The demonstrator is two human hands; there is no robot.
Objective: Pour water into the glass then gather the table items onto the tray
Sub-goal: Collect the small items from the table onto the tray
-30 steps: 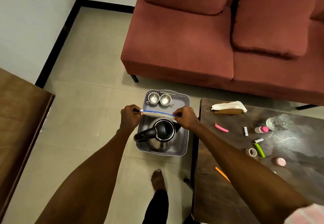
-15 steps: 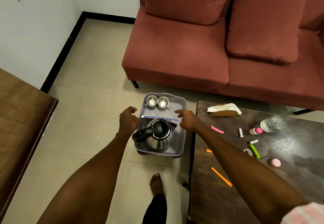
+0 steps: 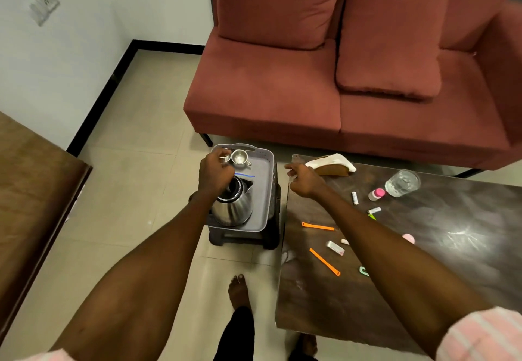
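**Glass of water at the far side of the table, tray on a stool beside it**

The glass (image 3: 403, 183) stands upright near the far edge of the dark wooden table (image 3: 466, 247), water in it, just beside a small pink-capped bottle (image 3: 376, 194). The grey tray (image 3: 267, 191) sits on a dark stool (image 3: 271, 236) just left of the table. On the tray are a steel kettle (image 3: 233, 208), a steel cup (image 3: 240, 157) at the far end, and a blue pen (image 3: 245, 175) between them.

The left hand (image 3: 214, 174) is over the tray's far left part, above the kettle's handle, fingers curled downward; whether they grip anything cannot be told. A second cup is partly hidden behind it. The right hand (image 3: 303, 178) hovers over the table's near-left corner, forefinger stretched toward the tray, the other fingers loosely curled, holding nothing.

Scattered on the table: two orange strips (image 3: 324, 261), a white eraser-like block (image 3: 335, 247), a white tube (image 3: 354, 198), a green marker (image 3: 372, 213), a pink round lid (image 3: 408, 238) and a tissue holder (image 3: 330, 164). A red sofa (image 3: 282, 92) stands behind.
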